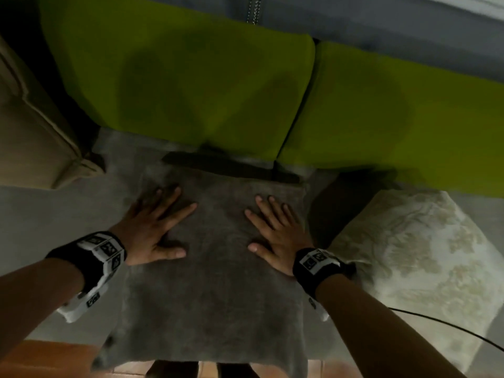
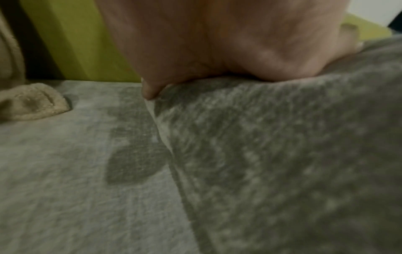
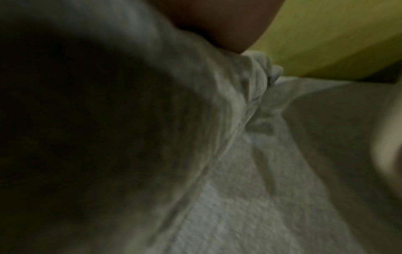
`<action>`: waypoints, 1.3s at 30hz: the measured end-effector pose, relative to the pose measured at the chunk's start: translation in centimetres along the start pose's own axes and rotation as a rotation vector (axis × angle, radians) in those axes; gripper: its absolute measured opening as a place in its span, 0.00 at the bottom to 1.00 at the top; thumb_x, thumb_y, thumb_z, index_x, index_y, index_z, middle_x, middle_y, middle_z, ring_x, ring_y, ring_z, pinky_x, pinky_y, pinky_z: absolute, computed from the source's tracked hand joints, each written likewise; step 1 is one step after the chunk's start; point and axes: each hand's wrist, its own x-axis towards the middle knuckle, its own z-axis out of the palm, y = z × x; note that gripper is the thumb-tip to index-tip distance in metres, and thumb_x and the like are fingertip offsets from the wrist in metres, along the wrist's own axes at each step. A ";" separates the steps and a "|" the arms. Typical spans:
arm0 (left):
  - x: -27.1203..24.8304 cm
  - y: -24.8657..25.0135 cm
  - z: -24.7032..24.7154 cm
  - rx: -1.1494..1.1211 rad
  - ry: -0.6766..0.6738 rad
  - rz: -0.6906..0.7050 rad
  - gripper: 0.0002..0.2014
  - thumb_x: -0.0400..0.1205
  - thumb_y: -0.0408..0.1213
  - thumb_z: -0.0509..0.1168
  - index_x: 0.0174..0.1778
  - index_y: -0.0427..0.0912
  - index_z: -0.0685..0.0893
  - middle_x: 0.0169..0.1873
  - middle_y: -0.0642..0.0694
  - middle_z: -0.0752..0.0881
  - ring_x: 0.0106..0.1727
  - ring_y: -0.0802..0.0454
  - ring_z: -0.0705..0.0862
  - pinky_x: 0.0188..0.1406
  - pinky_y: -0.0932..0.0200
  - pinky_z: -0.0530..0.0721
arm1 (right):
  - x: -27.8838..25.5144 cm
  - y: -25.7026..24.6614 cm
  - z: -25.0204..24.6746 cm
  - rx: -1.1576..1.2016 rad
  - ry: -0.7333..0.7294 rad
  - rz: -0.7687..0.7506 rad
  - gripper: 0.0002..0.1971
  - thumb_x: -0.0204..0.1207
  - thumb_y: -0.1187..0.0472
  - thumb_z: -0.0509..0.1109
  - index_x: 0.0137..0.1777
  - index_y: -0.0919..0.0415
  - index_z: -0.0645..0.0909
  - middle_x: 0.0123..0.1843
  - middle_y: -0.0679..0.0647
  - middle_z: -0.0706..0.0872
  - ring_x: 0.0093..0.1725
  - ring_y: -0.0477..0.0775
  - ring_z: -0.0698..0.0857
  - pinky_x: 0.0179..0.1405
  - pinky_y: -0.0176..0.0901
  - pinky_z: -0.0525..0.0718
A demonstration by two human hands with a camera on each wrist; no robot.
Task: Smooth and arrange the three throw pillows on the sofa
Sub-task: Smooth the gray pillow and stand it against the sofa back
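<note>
A grey velvet throw pillow (image 1: 212,282) lies flat on the sofa seat in the head view. My left hand (image 1: 155,227) presses flat on its upper left part, fingers spread and straight. My right hand (image 1: 275,230) presses flat on its upper right part, fingers also straight. A cream patterned pillow (image 1: 420,257) lies to the right, just beside my right wrist. A beige pillow (image 1: 35,126) sits at the far left against the backrest. In the left wrist view the left hand (image 2: 217,43) bears down on the grey pillow (image 2: 282,146). The right wrist view is dim; the grey pillow (image 3: 108,120) fills it.
Two lime-green back cushions (image 1: 191,83) stand behind the pillows. The grey sofa seat (image 1: 54,214) runs left and right. A black cable (image 1: 450,328) trails over the cream pillow. Reddish floor tiles (image 1: 41,358) show below the seat's front edge.
</note>
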 end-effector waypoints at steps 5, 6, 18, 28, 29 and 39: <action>2.3 -1.2 0.4 -0.027 -0.037 0.014 0.52 0.64 0.88 0.36 0.79 0.70 0.24 0.84 0.48 0.27 0.88 0.36 0.38 0.84 0.32 0.49 | 2.0 1.8 0.9 0.063 -0.079 0.053 0.37 0.77 0.21 0.37 0.81 0.26 0.24 0.86 0.43 0.20 0.87 0.56 0.26 0.86 0.67 0.35; 2.8 -1.3 0.3 -0.048 -0.039 0.014 0.52 0.64 0.88 0.36 0.80 0.70 0.24 0.85 0.48 0.28 0.88 0.37 0.38 0.84 0.32 0.49 | 2.4 2.3 1.1 0.088 -0.098 0.077 0.38 0.75 0.20 0.37 0.80 0.25 0.24 0.87 0.44 0.20 0.87 0.56 0.26 0.86 0.67 0.34; 5.8 -2.8 -0.6 -0.342 -0.045 -0.040 0.69 0.50 0.91 0.51 0.80 0.66 0.24 0.85 0.54 0.34 0.87 0.49 0.38 0.87 0.43 0.47 | 4.2 5.4 0.3 0.402 -0.103 0.279 0.64 0.56 0.13 0.56 0.88 0.37 0.31 0.91 0.50 0.33 0.90 0.54 0.35 0.87 0.57 0.34; 2.7 -3.0 -2.6 -0.393 -0.096 -0.039 0.71 0.52 0.85 0.66 0.78 0.71 0.22 0.88 0.51 0.37 0.88 0.47 0.47 0.84 0.37 0.60 | 1.0 5.7 -3.7 0.451 -0.201 0.566 0.75 0.43 0.06 0.61 0.87 0.37 0.31 0.92 0.48 0.42 0.90 0.60 0.49 0.83 0.80 0.44; 2.2 -2.9 -3.0 -0.378 -0.090 -0.032 0.71 0.52 0.86 0.65 0.78 0.71 0.22 0.88 0.50 0.36 0.88 0.46 0.48 0.84 0.37 0.59 | 0.0 5.3 -4.4 0.458 -0.164 0.572 0.74 0.46 0.07 0.61 0.88 0.39 0.32 0.92 0.47 0.42 0.90 0.59 0.48 0.83 0.80 0.43; -1.9 6.8 -0.8 -0.023 0.351 0.186 0.36 0.84 0.69 0.46 0.88 0.59 0.56 0.89 0.46 0.53 0.88 0.37 0.50 0.81 0.28 0.56 | -2.7 -3.8 -1.2 0.043 0.162 -0.109 0.38 0.83 0.28 0.52 0.90 0.38 0.48 0.93 0.47 0.44 0.91 0.58 0.38 0.86 0.74 0.41</action>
